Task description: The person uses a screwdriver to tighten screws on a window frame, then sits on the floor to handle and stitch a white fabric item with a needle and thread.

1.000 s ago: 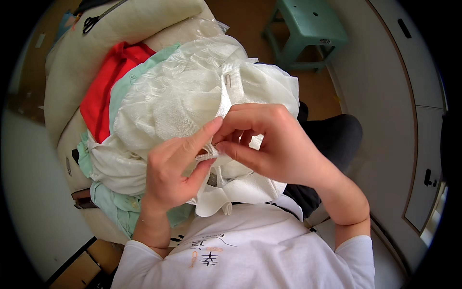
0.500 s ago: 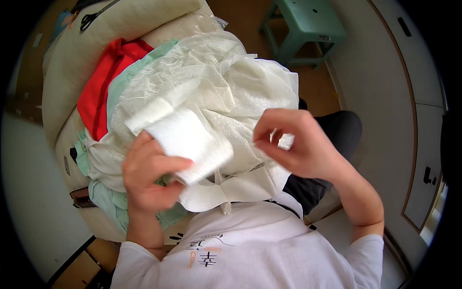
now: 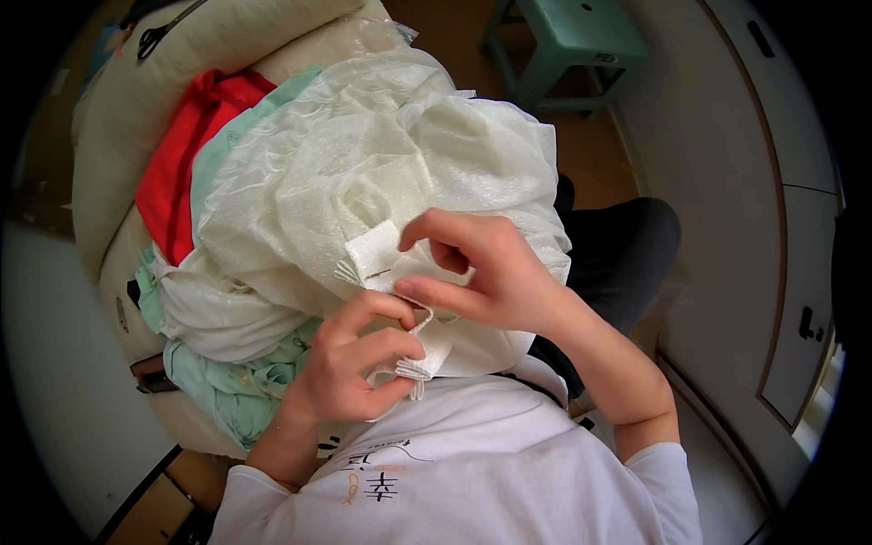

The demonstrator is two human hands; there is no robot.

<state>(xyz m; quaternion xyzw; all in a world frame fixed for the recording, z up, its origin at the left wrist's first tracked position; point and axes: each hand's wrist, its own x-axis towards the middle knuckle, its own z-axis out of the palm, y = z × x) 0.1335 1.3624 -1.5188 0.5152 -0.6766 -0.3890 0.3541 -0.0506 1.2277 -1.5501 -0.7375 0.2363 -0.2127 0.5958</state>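
Accordion-folded white fabric (image 3: 421, 365) is pinched between the fingers and thumb of my left hand (image 3: 350, 359), close to my shirt. Farther up, another pleated part of the white fabric (image 3: 372, 250) stands out, its stacked folds facing left. A thin dark sliver, like a needle or pin (image 3: 380, 272), lies on it. My right hand (image 3: 486, 272) is beside this part, thumb and index finger apart, the other fingers curled. Nothing shows between its fingertips. Beneath both hands spreads a large sheer white cloth (image 3: 300, 182) with a shiny, patterned surface.
Red cloth (image 3: 173, 173) and mint-green cloth (image 3: 227, 391) lie on the left around the white heap. Black-handled scissors (image 3: 154, 38) rest on a cream cushion (image 3: 118, 145) at the far left. A green plastic stool (image 3: 581, 36) stands at the far right, near a pale cabinet (image 3: 727, 227).
The white folded piece has come down and turned so its pleat edges show. My right hand has moved left to beside the fabric, and its thumb and index finger have parted.
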